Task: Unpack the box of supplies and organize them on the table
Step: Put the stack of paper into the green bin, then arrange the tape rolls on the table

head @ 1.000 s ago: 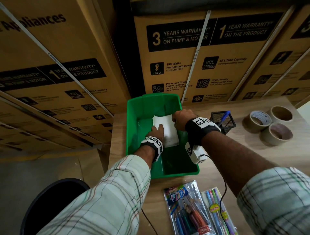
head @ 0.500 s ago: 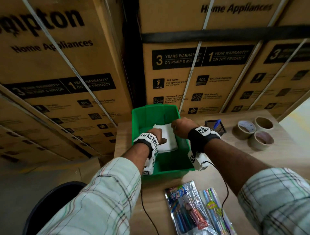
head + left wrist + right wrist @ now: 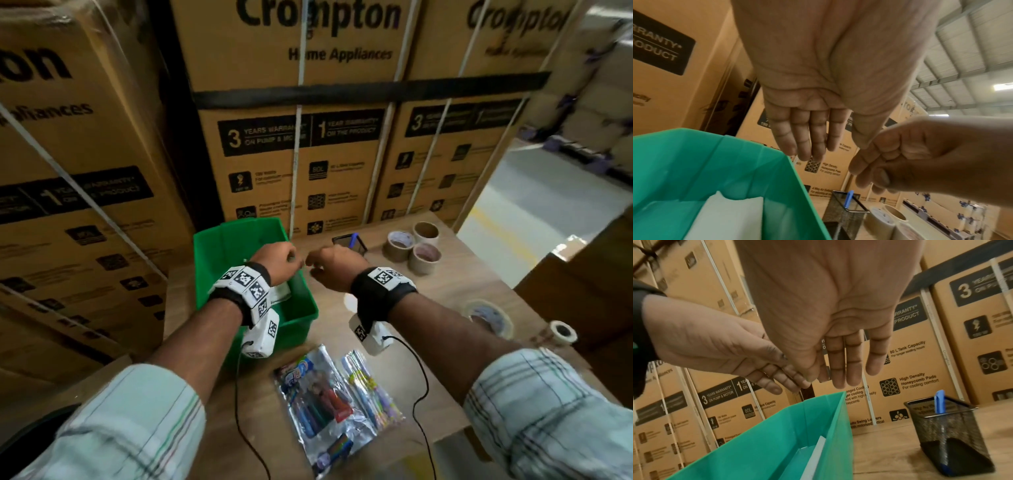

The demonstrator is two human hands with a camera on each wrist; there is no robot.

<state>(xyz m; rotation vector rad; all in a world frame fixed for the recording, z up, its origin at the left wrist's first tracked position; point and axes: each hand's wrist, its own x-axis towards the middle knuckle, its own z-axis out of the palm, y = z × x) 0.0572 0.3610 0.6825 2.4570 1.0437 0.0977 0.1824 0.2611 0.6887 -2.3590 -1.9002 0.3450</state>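
Observation:
The green bin (image 3: 205, 260) stands at the table's left back, with a white paper stack (image 3: 731, 216) lying inside. Its wall (image 3: 777, 434) and the stack's edge (image 3: 816, 456) also show in the right wrist view. Both hands hover above the bin's right rim, nearly touching. My left hand (image 3: 284, 260) has straight fingers (image 3: 807, 146) and holds nothing I can see. My right hand (image 3: 322, 263) hangs relaxed (image 3: 838, 369) over the rim and also looks empty.
A black mesh pen holder (image 3: 349, 241) with a blue pen stands right of the bin. Three tape rolls (image 3: 411, 250) sit behind it, two more rolls (image 3: 489, 317) at the right edge. Two pen packs (image 3: 322, 394) lie near me. Stacked cartons (image 3: 291, 154) wall the back.
Both hands have come up out of the bin and let go of the white paper stack, which stays inside. My head has tilted up.

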